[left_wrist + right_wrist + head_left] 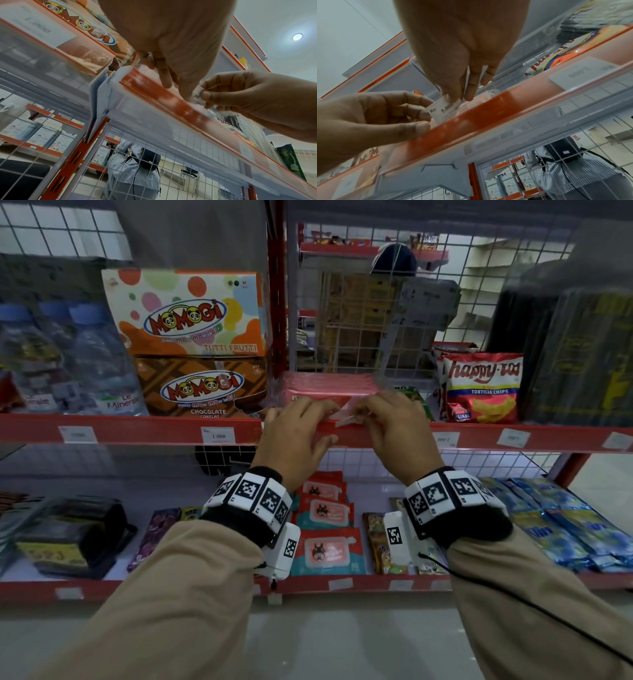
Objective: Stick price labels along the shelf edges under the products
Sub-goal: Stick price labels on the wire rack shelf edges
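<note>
A small white price label (pixel 346 419) (pixel 197 96) printed "Rp 5.000" (pixel 443 109) hovers at the top of the red shelf-edge strip (pixel 352 437) (pixel 171 100) (pixel 488 117), below a pink flat pack (pixel 325 386). My right hand (pixel 394 419) (pixel 204 97) (pixel 458 97) pinches the label's right end between thumb and fingers. My left hand (pixel 301 422) (pixel 164 81) (pixel 423 119) grips the strip, fingers curled over its top and thumb on its front. Its fingertips touch the label's left end.
Labels sit in the strip under the Momogi boxes (pixel 218 435) and right of my hands (pixel 445 439). Water bottles (pixel 102 361) stand left, a Happy Tos chip bag (pixel 483 388) right. Wet-wipe packs (pixel 325 549) lie on the lower shelf. A person in a striped shirt (pixel 132 169) stands behind the wire mesh.
</note>
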